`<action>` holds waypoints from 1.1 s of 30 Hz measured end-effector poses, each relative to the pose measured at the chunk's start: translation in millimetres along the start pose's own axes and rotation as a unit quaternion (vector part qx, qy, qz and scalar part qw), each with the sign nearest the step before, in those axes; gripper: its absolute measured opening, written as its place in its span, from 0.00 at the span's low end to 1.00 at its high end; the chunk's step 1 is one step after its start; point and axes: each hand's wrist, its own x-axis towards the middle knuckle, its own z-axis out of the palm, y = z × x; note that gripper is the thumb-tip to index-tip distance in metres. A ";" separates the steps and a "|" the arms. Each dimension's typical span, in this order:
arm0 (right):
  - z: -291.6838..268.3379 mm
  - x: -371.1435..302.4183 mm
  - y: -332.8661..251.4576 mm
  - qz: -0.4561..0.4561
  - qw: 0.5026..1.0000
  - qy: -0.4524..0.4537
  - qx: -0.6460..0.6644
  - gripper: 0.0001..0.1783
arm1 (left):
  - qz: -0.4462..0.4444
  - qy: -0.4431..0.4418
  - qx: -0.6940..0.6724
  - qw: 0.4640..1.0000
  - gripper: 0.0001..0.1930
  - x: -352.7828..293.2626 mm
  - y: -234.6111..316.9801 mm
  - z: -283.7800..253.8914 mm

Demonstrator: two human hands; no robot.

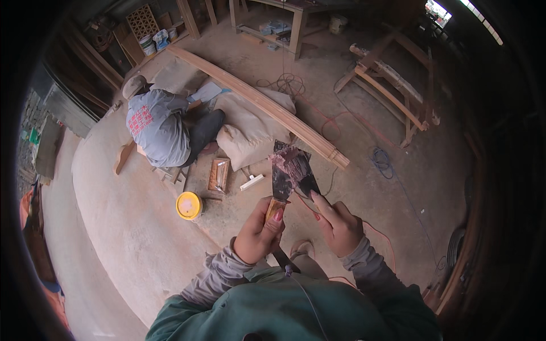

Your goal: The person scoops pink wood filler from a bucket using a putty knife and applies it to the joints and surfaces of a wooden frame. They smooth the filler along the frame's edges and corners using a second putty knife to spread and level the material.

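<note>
Seen from above, a person's left hand (pixel 255 234) and right hand (pixel 339 227) meet in front of the body, above a grey concrete floor (pixel 335 148). The left grip is clamped on a broad, dark metal putty knife with a brown wooden handle (pixel 274 209); its thumb presses along the handle, probably to keep the loaded blade steady. The right grip is closed on a dark flat scraper (pixel 307 183), fingers extended along it, apparently for control at the edge. Soft pinkish-brown paste (pixel 289 161) lies across the two blades, which sit close together, seemingly so that one backs the other; whether they touch, I cannot tell.

To the left on the floor stands a round yellow-topped bucket (pixel 189 205), near a shallow brown wooden tray (pixel 219 175), both seemingly placed for easy reach. Farther left, a co-worker in a grey shirt (pixel 159 126) sits low, beside a pale cloth bundle (pixel 253 128).
</note>
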 end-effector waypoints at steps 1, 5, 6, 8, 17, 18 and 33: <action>-16.4 -15.2 18.6 0.013 1.000 0.001 -0.011 0.27 | -0.012 -0.002 0.004 1.000 0.20 12.4 -8.3 24.3; -83.9 -70.6 78.9 0.069 0.997 0.013 -0.030 0.27 | -0.075 -0.047 -0.012 0.996 0.18 60.3 -37.2 104.1; -102.1 -84.3 90.2 0.082 0.996 0.017 -0.032 0.27 | -0.073 -0.057 0.013 0.996 0.18 71.2 -45.1 123.4; -135.8 -102.5 109.0 0.105 0.992 0.062 0.022 0.27 | -0.063 -0.069 0.058 0.994 0.17 92.4 -57.4 156.9; -220.3 -127.3 175.7 0.111 0.965 0.109 -0.209 0.27 | -0.073 -0.165 0.190 0.965 0.15 156.2 -79.4 255.1; -221.8 -129.8 184.7 0.115 0.963 0.107 -0.219 0.27 | -0.073 -0.178 0.171 0.966 0.15 165.2 -79.2 262.6; -250.5 -53.9 301.6 0.259 0.954 0.080 -0.125 0.27 | -0.113 -0.276 0.117 0.947 0.18 351.1 -79.2 311.7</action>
